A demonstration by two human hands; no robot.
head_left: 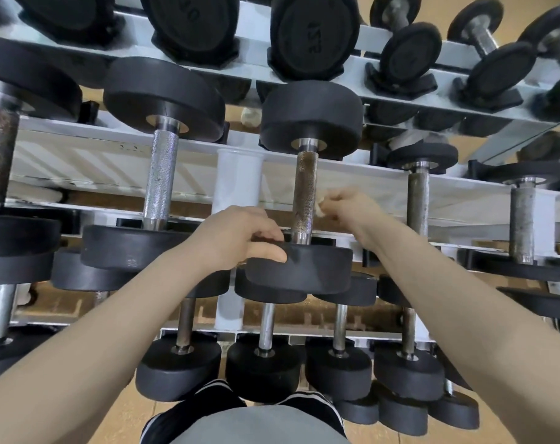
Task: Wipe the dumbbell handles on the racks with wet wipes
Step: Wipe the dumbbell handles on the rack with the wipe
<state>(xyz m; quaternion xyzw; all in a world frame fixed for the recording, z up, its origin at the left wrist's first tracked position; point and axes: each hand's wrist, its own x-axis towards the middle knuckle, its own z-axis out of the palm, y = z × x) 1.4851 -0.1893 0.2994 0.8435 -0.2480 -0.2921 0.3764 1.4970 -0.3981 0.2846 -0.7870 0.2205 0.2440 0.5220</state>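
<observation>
Tan gym flooring [118, 418] runs under a pale steel dumbbell rack [384, 182] whose tiers fill the view, with round black dumbbells lying in rows on each one. On the middle tier, straight ahead of the person, lies the dumbbell being worked on [307, 149], its knurled handle [305, 193] running away from the camera, brownish and dull beside the brighter chrome handle of the neighbouring dumbbell [160, 179] to the left.

The left hand [240, 238] grips the near head [299, 267] of that dumbbell, fingers curled over its top edge and thumb pressed on its side. The right hand [352, 208] is just beside the handle on its right, fingers bunched around a small pale wad, apparently the wet wipe [320, 209]; whether the wipe touches the metal cannot be told.

By its thick heads, the dumbbell looks heavy and stiff, so it is best left in its cradle and steadied or rolled by the rubber-looking head, which should offer a surer hold than smooth metal. The knurling will likely drag at the soft, thin wipe, so wrapping it round the bar and sliding lengthwise should clean better than dabbing.
</observation>
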